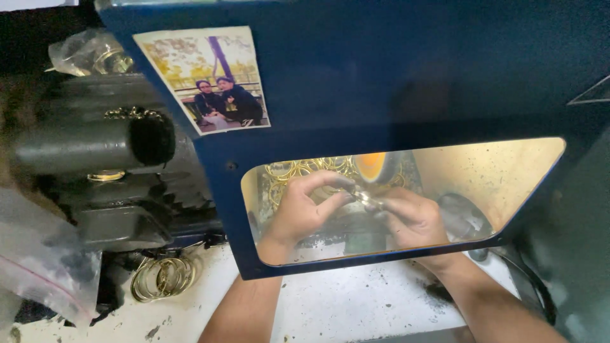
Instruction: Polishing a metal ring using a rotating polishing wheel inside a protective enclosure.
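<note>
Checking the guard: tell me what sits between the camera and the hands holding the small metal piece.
In the head view, a clear window in the blue shield covers both hands and the metal piece.

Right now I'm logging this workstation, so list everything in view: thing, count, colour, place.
Guard panel: one, dark blue, centre, with a clear window.
Photo: one, stuck on the panel's upper left.
Motor: one, black, left.
Loose rings: several, gold, on the white bench, lower left.
Rings behind window: several, gold.
Plastic bags: two, clear, far left.
Small metal piece: one, shiny, between both hands.
Left hand: fingers on the piece.
Right hand: fingers on the piece.
</note>
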